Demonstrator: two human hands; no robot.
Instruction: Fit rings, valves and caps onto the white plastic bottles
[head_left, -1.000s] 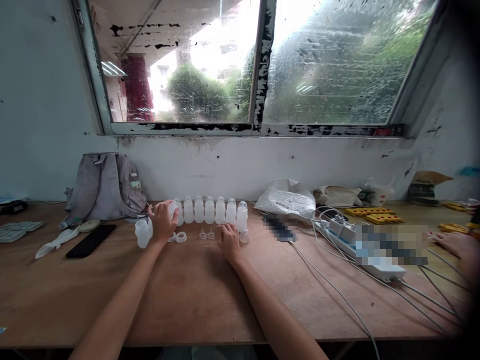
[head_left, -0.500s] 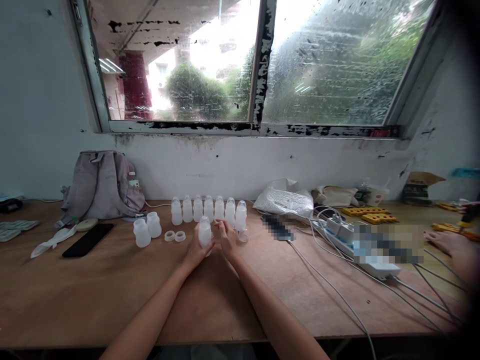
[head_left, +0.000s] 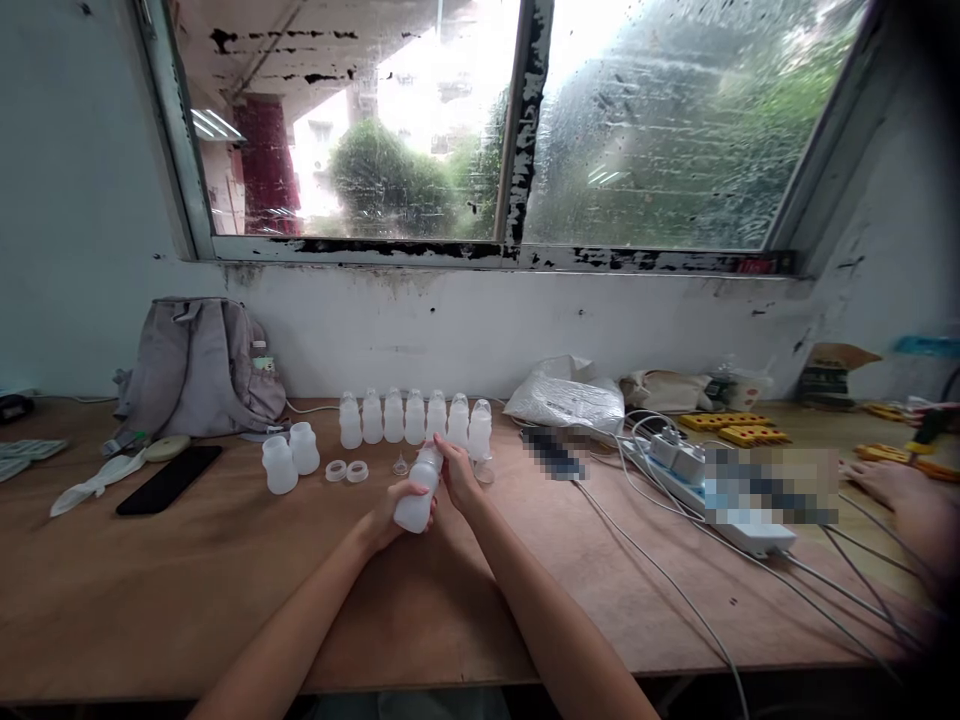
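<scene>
A frosted white baby bottle (head_left: 415, 508) leans to the right above the table, with my left hand (head_left: 386, 518) wrapped around its body. At the bottle's top, my right hand (head_left: 459, 478) has its fingers closed; the exact part they pinch is too small to make out. Just behind the bottle, a clear nipple (head_left: 400, 464) rests on the table. Two white collar rings (head_left: 357, 471) lie side by side to the left, beyond them two uncapped bottles (head_left: 280, 468). Several capped bottles (head_left: 372, 418) stand in a row at the back. A clear cap (head_left: 486, 473) sits right of my right hand.
A grey backpack (head_left: 196, 370), a black phone (head_left: 169, 480) and a white strip of material (head_left: 97, 484) are on the left. To the right are a silvery plastic bag (head_left: 568, 398), a power strip (head_left: 761, 538) with cables, yellow parts (head_left: 739, 430) and another person's hand (head_left: 881, 480).
The bottle has gone from upright to tilted, its top to the right. My right hand has closed in on its top. The nipple behind it has come into view.
</scene>
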